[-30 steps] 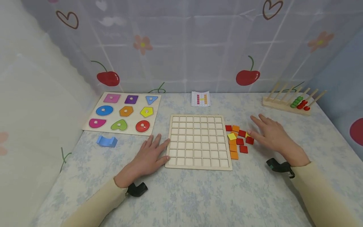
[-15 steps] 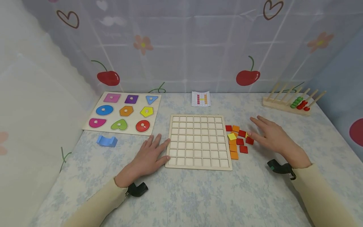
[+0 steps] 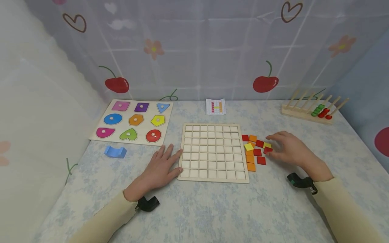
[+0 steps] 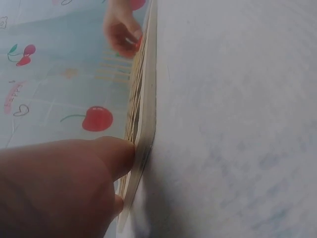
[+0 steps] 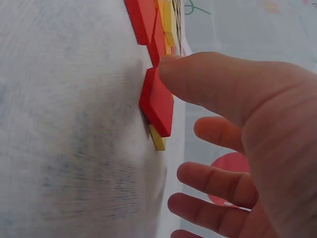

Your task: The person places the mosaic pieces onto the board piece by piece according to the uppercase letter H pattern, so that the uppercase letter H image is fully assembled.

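A wooden grid board (image 3: 212, 180) lies flat in the middle of the table, its square cells bare. Spread along its left edge, my left hand (image 3: 160, 168) touches the rim with thumb and index finger. Several red, orange and yellow square tiles lie loose against the board's right side. Over their right end is my right hand (image 3: 291, 150), its fingers bent and apart. In the right wrist view the thumb (image 5: 203, 79) is at the edge of a red tile (image 5: 158, 104), seemingly touching it, with the other fingers off it. A yellow tile (image 3: 267, 144) lies beside that red one.
A shape puzzle (image 3: 132, 120) with knobbed pieces lies at the back left, with a blue curved block (image 3: 115, 152) in front. A small printed pattern card (image 3: 215, 107) is at the back. A wooden bead counter (image 3: 307, 114) stands back right. A curtain closes the far side.
My right hand has come lower toward the tiles, its fingers bending and its thumb shifting down to the red tile. More of the yellow tile shows. The left hand stays put.
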`<state>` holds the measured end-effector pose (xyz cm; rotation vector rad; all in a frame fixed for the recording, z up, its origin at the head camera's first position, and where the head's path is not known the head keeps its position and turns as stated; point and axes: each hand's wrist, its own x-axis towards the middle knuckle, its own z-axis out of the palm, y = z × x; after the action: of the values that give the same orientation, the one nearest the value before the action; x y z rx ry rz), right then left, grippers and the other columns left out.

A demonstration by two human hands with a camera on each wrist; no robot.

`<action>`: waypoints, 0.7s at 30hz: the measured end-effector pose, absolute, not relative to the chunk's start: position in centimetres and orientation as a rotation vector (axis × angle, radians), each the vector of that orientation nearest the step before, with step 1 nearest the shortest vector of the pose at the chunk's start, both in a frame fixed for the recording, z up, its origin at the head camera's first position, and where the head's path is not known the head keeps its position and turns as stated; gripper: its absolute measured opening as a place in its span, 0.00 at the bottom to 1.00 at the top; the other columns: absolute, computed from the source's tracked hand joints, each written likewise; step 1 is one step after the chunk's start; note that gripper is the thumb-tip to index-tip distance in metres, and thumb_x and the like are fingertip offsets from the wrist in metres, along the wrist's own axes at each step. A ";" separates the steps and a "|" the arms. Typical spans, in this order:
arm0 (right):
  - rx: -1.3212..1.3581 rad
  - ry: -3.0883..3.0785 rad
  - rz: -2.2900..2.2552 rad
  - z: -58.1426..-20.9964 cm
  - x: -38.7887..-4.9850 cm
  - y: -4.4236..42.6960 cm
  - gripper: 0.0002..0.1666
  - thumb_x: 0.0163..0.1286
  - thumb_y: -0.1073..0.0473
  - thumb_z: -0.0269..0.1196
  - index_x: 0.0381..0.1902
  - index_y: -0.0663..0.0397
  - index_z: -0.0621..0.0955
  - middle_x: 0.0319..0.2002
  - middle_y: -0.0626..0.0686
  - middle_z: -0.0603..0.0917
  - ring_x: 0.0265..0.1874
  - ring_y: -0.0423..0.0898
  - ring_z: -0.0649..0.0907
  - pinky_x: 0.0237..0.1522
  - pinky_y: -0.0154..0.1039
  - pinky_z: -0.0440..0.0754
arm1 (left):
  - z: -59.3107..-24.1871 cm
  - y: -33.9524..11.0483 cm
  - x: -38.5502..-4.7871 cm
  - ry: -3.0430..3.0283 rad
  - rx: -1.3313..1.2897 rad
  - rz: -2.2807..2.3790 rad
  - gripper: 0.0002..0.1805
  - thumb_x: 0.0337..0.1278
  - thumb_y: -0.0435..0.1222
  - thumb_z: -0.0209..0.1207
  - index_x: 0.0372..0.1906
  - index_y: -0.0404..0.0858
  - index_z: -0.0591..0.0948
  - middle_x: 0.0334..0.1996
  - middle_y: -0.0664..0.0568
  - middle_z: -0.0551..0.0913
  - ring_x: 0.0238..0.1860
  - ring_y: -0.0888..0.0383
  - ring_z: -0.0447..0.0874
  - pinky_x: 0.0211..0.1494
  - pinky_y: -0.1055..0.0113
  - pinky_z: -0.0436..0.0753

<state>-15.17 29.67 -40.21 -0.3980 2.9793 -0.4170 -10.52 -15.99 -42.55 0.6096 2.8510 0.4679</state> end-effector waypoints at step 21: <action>-0.432 2.908 -0.494 -40.7 -15.4 29.5 0.17 0.59 0.55 0.75 0.43 0.56 0.84 0.31 0.49 0.80 0.32 0.46 0.75 0.34 0.38 0.76 | -42.6 -16.1 -10.5 2.851 0.608 0.470 0.37 0.72 0.50 0.56 0.79 0.43 0.63 0.80 0.34 0.54 0.81 0.29 0.44 0.78 0.32 0.52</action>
<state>-15.38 29.48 -40.74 -0.4319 2.9082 -0.4941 -10.46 -16.06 -42.60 0.6076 2.8510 0.4700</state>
